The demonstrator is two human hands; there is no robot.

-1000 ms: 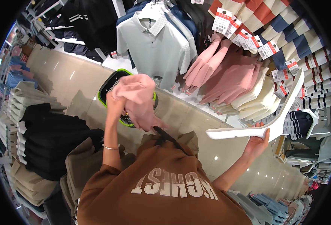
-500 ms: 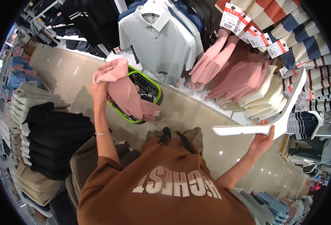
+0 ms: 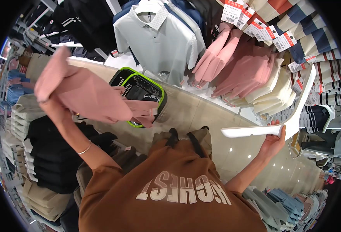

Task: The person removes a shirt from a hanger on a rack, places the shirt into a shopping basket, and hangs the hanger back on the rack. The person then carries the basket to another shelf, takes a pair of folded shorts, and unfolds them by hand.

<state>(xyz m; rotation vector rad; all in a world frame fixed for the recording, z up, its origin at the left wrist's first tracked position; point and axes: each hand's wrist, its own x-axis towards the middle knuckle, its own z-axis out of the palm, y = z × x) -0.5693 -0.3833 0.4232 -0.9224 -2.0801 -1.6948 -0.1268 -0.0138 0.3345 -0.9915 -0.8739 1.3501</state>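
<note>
My left hand [image 3: 48, 105] grips a pink garment [image 3: 87, 91] and holds it out at the left, with part of the hand hidden behind the cloth. The garment's lower end, with a small tag on it, hangs over the near side of a basket [image 3: 163, 92] with a bright green rim. Dark things lie inside the basket. At the right, my right hand [image 3: 272, 140] is closed round the middle of a white clothes hanger [image 3: 251, 131], which carries nothing. One arm of the hanger points left and the other rises toward the striped shirts.
Ahead hangs a pale grey polo shirt [image 3: 155, 38]. Pink shirts [image 3: 251, 79] and striped shirts [image 3: 317, 71] with price tags line the right-hand rack. Black shirts [image 3: 52, 150] hang close on the left. A tiled floor [image 3: 201, 116] runs between the racks.
My left hand has swung left with the pink garment, drawing most of it away from the basket and stretching it out. My right hand and the hanger have barely moved.
</note>
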